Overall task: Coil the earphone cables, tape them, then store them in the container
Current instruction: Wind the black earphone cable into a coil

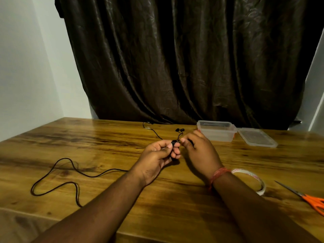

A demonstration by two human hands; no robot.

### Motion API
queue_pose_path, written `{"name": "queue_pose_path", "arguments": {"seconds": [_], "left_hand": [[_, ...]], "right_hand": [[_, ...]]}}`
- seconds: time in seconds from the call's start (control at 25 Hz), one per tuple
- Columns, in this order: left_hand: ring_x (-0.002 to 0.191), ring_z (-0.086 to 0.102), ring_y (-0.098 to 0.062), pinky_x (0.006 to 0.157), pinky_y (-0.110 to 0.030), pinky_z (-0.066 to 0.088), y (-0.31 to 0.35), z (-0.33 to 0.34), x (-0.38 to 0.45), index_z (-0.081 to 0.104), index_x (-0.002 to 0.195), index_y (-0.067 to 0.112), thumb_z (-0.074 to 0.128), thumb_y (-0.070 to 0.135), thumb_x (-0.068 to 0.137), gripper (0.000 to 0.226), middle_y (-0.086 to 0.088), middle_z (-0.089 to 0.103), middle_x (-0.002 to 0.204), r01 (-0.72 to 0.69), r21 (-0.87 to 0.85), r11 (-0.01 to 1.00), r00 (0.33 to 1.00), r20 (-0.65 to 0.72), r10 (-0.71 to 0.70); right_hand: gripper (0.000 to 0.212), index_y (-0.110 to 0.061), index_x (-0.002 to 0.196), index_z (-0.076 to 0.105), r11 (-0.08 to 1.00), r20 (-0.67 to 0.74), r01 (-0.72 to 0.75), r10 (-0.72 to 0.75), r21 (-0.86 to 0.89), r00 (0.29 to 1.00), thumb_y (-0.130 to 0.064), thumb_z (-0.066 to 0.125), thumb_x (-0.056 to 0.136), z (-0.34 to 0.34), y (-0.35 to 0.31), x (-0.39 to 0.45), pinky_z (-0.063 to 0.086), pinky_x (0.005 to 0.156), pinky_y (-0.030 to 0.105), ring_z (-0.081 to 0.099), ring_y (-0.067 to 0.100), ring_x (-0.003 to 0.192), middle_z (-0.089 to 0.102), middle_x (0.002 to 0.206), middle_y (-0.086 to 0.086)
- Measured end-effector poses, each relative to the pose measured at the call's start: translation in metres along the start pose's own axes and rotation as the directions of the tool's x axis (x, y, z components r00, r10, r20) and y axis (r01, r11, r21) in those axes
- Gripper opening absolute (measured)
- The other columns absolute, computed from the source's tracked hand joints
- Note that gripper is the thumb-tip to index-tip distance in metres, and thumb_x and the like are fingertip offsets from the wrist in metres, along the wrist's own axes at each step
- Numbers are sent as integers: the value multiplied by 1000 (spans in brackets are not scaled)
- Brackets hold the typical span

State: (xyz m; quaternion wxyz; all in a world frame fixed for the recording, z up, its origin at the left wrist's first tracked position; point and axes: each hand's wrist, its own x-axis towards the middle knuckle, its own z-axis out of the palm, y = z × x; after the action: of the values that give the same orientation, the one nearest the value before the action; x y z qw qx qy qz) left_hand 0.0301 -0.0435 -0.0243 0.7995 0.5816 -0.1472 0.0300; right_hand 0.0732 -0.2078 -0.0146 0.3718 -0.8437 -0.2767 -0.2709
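Both hands' fingers (172,149) pinch the black earphone cable (174,142), wound around left fingertips.

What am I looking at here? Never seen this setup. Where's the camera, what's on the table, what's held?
No machine: one head-worn camera looks down at a person's bare hands over a wooden table. The left hand pinches a small coil of black earphone cable; the right hand pinches the strand beside it. The loose cable trails off left. At the back stand an open clear container and its lid; at the right lie a tape roll and orange scissors.
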Motion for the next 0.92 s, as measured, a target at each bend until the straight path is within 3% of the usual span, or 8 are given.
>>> {"name": "queue_pose_path", "arguments": {"seconds": [0.12,0.2,0.44,0.6,0.76,0.92], "left_hand": [[78,69,-17,82,-30,59,3,-2,1,66,106,-2,46,0,97,22,-15,73,90,-22,-147,989,999,-41,16],[83,72,-20,79,-28,59,4,0,1,67,107,-1,46,0,98,23,-17,74,96,-32,-182,983,997,-69,20],[102,72,-19,79,-22,57,7,-5,6,64,115,4,42,2,101,26,-12,75,107,-118,-159,980,973,-214,83],[108,69,-22,87,-30,56,-2,-5,8,64,120,4,45,5,102,26,-11,75,108,-107,35,994,962,-248,113],[114,66,-23,103,-44,48,-9,-5,6,72,112,17,51,8,101,26,-6,74,112,-95,304,948,980,-140,143],[107,67,-26,102,-52,48,-12,-5,6,70,113,8,51,11,100,23,-10,73,107,-89,376,922,987,-90,132]], "right_hand": [[20,-24,104,61,993,229,24,2,-112,973,-26,42,102,11,0,-5,49,80,39,57,17,93,59,102,-5],[25,-23,114,60,987,310,45,5,-152,951,-30,38,103,13,-3,-7,51,83,40,59,19,97,63,111,-1],[27,-20,101,58,931,508,232,-60,-283,859,-39,39,103,9,-13,-13,47,76,37,59,23,93,63,103,2],[22,-24,99,60,944,386,258,-165,-203,908,-39,44,101,-1,-20,-10,48,73,37,58,16,87,64,98,-5],[20,-25,102,62,954,304,279,-236,-107,923,-37,47,99,-6,-17,-8,49,75,36,60,13,90,66,102,-7],[15,-29,96,62,968,209,242,-223,-68,952,-35,49,99,-7,-16,-7,49,71,36,57,11,84,63,93,-10]]}}
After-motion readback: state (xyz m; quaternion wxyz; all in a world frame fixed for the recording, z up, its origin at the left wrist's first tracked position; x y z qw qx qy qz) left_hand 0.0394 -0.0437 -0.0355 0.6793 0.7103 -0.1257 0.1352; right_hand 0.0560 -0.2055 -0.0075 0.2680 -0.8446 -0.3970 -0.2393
